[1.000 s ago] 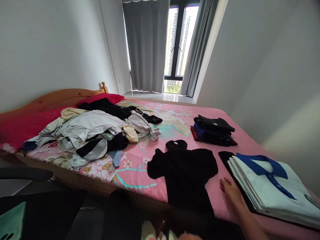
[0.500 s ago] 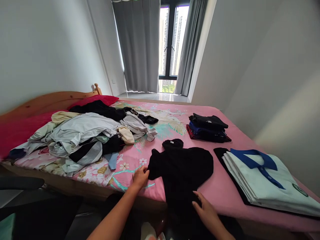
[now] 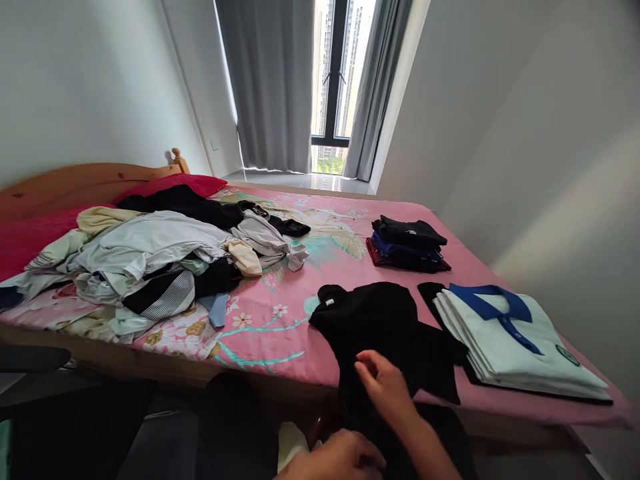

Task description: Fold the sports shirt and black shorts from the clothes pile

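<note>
A black long-sleeved top (image 3: 385,307) lies on the near edge of the bed, a small white label at its neck. One of its sleeves stretches to the right, reaching the folded white shirts. The lower part hangs over the bed edge, where it merges with dark shapes below. Above the body of the top is my right hand (image 3: 387,390), fingers loosely bent and thumb apart, with no cloth visibly gripped. Low in the view, my left hand (image 3: 345,457) is closed with curled fingers by the hanging part; what they hold is hidden.
A loose heap of clothes (image 3: 155,247) covers the bed's left side near red pillows (image 3: 195,183). Folded dark clothes (image 3: 407,243) are stacked farther back. White shirts with a blue collar (image 3: 520,340) lie folded at right. The pink bedsheet (image 3: 280,340) shows between them.
My left hand has left the sleeve at the left and moved down and right. My right hand has shifted slightly up and left. The top now has a sleeve out to the right.
</note>
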Demonstrator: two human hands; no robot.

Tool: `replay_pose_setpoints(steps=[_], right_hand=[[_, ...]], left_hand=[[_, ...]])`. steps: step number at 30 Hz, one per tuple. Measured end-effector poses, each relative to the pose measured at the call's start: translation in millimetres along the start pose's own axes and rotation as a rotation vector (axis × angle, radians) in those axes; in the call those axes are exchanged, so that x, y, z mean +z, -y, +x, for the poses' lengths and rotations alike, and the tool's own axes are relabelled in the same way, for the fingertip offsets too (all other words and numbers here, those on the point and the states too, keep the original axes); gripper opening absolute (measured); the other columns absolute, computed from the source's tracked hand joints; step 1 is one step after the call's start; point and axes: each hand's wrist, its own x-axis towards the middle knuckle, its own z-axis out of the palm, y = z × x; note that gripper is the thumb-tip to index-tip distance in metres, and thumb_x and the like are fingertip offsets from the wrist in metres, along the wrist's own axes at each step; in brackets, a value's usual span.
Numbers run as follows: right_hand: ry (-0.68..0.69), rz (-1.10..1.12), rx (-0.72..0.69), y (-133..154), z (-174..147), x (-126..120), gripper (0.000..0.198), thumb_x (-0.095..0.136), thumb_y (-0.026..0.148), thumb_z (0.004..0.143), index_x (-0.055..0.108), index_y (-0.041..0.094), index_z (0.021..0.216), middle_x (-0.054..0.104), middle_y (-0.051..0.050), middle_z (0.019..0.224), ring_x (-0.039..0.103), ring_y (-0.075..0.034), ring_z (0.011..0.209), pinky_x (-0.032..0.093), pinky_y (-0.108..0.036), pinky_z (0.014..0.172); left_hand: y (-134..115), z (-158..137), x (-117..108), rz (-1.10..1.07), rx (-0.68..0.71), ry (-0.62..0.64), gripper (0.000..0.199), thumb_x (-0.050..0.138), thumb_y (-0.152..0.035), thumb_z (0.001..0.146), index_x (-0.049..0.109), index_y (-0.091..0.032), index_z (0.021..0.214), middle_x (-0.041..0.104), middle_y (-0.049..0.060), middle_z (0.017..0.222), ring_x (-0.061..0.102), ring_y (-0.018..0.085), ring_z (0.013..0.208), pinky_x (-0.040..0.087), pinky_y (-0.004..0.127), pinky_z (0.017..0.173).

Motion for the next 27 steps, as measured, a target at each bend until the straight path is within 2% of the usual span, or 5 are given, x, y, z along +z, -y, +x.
replay_pose_setpoints(steps=[6,9,12,20,27], right_hand=[[-0.051,-0.329,0.049,-29.1,-19.5,54.9,0.054,0.059,0.043,0.074,0.051,0.017,0.120,0.058,-0.011,0.110,0.054,-0.028,0.103,0.043,-0.038,0.087],[-0.066,-0.489,0.097,-24.0,-12.6,62.0,0.059,0.059,0.042,0.074,0.047,0.015,0.126,0.056,-0.014,0.114,0.052,-0.031,0.105,0.044,-0.041,0.084],[-0.062,-0.553,0.123,-18.3,-2.9,62.8,0.046,0.053,0.031,0.076,0.052,0.015,0.119,0.058,-0.013,0.107,0.054,-0.031,0.102,0.044,-0.040,0.081],[0.050,-0.071,0.170,-30.6,-11.1,20.5,0.029,0.038,0.018,0.073,0.063,0.020,0.087,0.065,-0.003,0.085,0.060,-0.018,0.083,0.044,-0.026,0.074],[-0.071,-0.094,0.185,-36.9,-31.5,-41.8,0.023,0.039,0.018,0.065,0.058,0.023,0.077,0.064,0.000,0.081,0.059,-0.018,0.078,0.043,-0.028,0.072]], left_hand=[[17.2,24.9,-59.8,0.070,-0.042,-0.461,0.026,0.043,-0.026,0.084,0.067,-0.017,0.084,0.068,0.004,0.081,0.060,0.017,0.076,0.047,0.028,0.072],[20.3,48.4,-82.9,0.223,0.110,-0.460,0.025,0.042,-0.017,0.084,0.067,-0.018,0.090,0.068,0.005,0.089,0.060,0.016,0.086,0.046,0.029,0.081],[20.9,80.4,-97.1,0.442,0.253,-0.368,0.032,0.040,-0.010,0.082,0.067,-0.020,0.096,0.065,0.006,0.105,0.057,0.017,0.100,0.042,0.032,0.091],[22.9,119.6,-130.2,0.846,0.174,-0.322,0.049,0.053,-0.008,0.070,0.058,-0.023,0.116,0.056,0.009,0.125,0.042,0.027,0.123,0.020,0.050,0.106],[26.4,100.7,-157.7,0.864,-0.031,-0.351,0.043,0.044,-0.004,0.071,0.064,-0.023,0.104,0.063,0.007,0.102,0.056,0.022,0.099,0.037,0.039,0.092]])
